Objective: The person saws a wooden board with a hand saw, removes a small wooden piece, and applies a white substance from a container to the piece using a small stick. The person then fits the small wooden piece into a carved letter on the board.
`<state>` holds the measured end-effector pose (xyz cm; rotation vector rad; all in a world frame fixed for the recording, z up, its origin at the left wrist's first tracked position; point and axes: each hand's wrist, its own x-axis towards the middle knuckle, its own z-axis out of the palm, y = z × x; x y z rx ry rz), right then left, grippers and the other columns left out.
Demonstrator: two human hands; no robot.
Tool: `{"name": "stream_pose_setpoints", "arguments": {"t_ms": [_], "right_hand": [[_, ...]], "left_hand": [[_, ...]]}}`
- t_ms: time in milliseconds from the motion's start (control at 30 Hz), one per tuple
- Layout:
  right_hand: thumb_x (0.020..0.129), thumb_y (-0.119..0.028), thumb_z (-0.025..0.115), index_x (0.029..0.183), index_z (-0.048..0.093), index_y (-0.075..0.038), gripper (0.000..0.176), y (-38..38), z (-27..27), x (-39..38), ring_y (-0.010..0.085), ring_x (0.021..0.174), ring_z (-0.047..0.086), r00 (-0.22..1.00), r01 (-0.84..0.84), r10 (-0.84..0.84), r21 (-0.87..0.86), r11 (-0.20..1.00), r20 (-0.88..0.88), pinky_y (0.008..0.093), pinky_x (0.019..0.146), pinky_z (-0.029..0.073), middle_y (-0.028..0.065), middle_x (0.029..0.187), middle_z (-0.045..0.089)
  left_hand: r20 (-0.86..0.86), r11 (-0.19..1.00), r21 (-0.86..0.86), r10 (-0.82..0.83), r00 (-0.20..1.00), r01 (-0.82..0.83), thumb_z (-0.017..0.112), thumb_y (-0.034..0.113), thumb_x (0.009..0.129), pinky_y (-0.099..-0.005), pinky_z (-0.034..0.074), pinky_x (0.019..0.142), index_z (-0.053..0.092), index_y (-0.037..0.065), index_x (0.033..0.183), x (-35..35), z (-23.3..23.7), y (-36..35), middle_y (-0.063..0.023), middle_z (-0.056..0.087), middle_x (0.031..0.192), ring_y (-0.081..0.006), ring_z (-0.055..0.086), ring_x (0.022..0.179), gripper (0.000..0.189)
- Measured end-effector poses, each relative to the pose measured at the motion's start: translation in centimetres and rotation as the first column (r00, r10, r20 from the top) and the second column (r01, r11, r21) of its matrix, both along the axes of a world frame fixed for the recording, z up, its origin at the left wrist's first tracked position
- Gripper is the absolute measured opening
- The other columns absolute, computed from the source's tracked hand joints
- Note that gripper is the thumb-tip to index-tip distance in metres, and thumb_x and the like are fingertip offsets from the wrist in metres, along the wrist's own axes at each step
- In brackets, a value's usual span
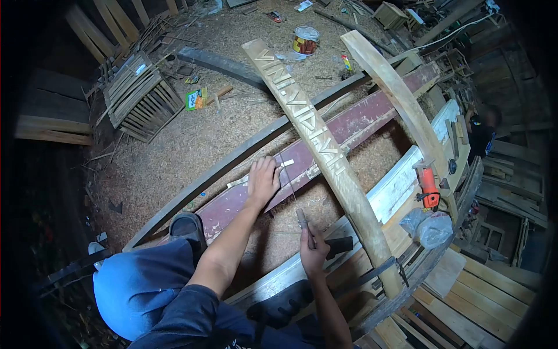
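Taking the view as a clock face, heavy vignetting is darkening the rim and cutting off the floor and the stacked timber. The right hand [314, 254], at 5 o'clock, is closing around the handle of a thin-bladed tool [301, 218]; the fingers are hiding the lower end of that handle. The blade is showing only as a narrow dark line pointing toward 12 o'clock, and its edge is too fine to make out. A dark object [340, 248] beside the right hand is defying identification. The left hand [264, 177] is resting palm down on the maroon plank [302, 156], just left of the centre; its fingertips are lying beside the wood strip [288, 163], but whether they are gripping it cannot be told.

The wood strip is lying on the plank just off centre toward 1 o'clock, next to the blade. It is appearing short, narrow, pale and straight-sided. The plank is running from 8 to 2 o'clock, showing scuffed paint. A curved board [354, 189] is crossing over it from 12 toward 5 o'clock, carrying many small pale pieces [308, 119] along its upper half.
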<state>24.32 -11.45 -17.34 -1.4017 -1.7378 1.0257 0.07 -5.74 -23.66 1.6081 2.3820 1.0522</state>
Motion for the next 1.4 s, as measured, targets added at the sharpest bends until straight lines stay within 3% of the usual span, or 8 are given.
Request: {"name": "stream_pose_setpoints", "arguments": {"t_ms": [133,233,500,767,1100,1267,1333,1400], "right_hand": [[0.098,-0.017,0.074,0.112,0.075,-0.004,0.019,-0.6,0.0,-0.7,0.016,0.069,0.072,0.997,0.015,-0.003,0.172,0.985,-0.075,0.0327,0.063,0.055,0.0122,0.077,0.072],[0.099,-0.019,0.072,0.114,0.074,-0.003,0.021,0.7,1.7,-2.7,0.0188,0.07,0.072,0.996,0.007,-0.011,0.042,0.999,0.086,0.0338,0.066,0.056,0.013,0.082,0.074],[0.101,-0.023,0.067,0.118,0.07,0.001,0.029,5.6,-0.1,-9.1,0.0331,0.102,0.075,0.999,-0.009,0.003,-0.144,0.99,-0.04,0.0416,0.088,0.056,0.0237,0.106,0.076],[0.101,-0.025,0.068,0.115,0.07,0.001,0.029,6.9,-0.1,-8.8,0.0402,0.099,0.074,0.994,-0.075,0.087,-0.165,0.983,0.069,0.0452,0.085,0.057,0.0241,0.104,0.075],[0.102,-0.026,0.067,0.115,0.069,0.0,0.029,5.6,-0.5,-8.9,0.0455,0.104,0.07,0.999,-0.053,0.05,-0.179,0.982,-0.022,0.0488,0.088,0.055,0.0262,0.107,0.074],[0.101,-0.025,0.069,0.111,0.071,0.0,0.027,1.2,-1.1,-3.9,0.044,0.102,0.071,1.0,0.008,-0.006,-0.056,0.998,0.022,0.048,0.087,0.055,0.0248,0.105,0.074],[0.101,-0.024,0.069,0.109,0.072,0.001,0.026,-0.1,0.5,-1.7,0.0401,0.095,0.073,0.999,0.029,-0.038,-0.245,0.969,-0.035,0.0445,0.084,0.056,0.0224,0.1,0.075],[0.101,-0.021,0.069,0.106,0.072,0.001,0.023,-0.8,2.5,0.2,0.0365,0.088,0.073,0.993,0.015,0.0,-0.116,0.993,0.122,0.0413,0.08,0.055,0.0199,0.096,0.075]], "left_hand": [[-0.04,1.0,-0.03,0.009,0.999,-0.01,0.065,0.018,0.094,-0.0444,0.043,0.092,0.06,0.003,0.1,-0.1,0.4,0.2,-0.014,0.059,0.103,-0.0331,0.055,0.102,0.017],[0.005,0.998,-0.059,0.01,1.0,-0.01,0.063,0.019,0.095,-0.0444,0.043,0.092,0.06,0.002,0.1,0.1,0.6,0.3,-0.0149,0.057,0.103,-0.0338,0.054,0.102,0.018],[0.0,0.999,-0.022,0.03,1.0,-0.03,0.066,0.018,0.095,-0.0457,0.044,0.089,0.063,0.003,0.099,0.1,0.2,0.3,-0.0153,0.058,0.1,-0.036,0.056,0.099,0.015],[0.006,0.999,-0.03,0.028,1.0,-0.028,0.067,0.017,0.095,-0.0441,0.045,0.088,0.064,0.004,0.1,0.0,0.0,0.2,-0.0134,0.059,0.1,-0.0339,0.056,0.099,0.014],[0.037,1.0,-0.01,0.024,0.999,-0.024,0.067,0.018,0.093,-0.043,0.045,0.084,0.062,0.004,0.097,0.0,0.6,0.4,-0.0131,0.059,0.099,-0.0333,0.057,0.096,0.015],[0.027,0.999,-0.017,0.049,0.998,-0.049,0.067,0.018,0.093,-0.0444,0.046,0.085,0.063,0.004,0.097,0.2,0.2,0.5,-0.0122,0.06,0.1,-0.0337,0.058,0.096,0.015],[0.025,0.998,0.005,0.059,0.998,-0.059,0.068,0.018,0.093,-0.0449,0.046,0.085,0.063,0.005,0.097,0.1,0.4,0.3,-0.012,0.06,0.1,-0.0338,0.058,0.097,0.015],[0.016,0.999,0.018,0.048,0.999,-0.049,0.068,0.019,0.093,-0.0452,0.046,0.085,0.064,0.006,0.098,-0.1,0.3,0.4,-0.0121,0.061,0.101,-0.0337,0.059,0.098,0.014]]}}
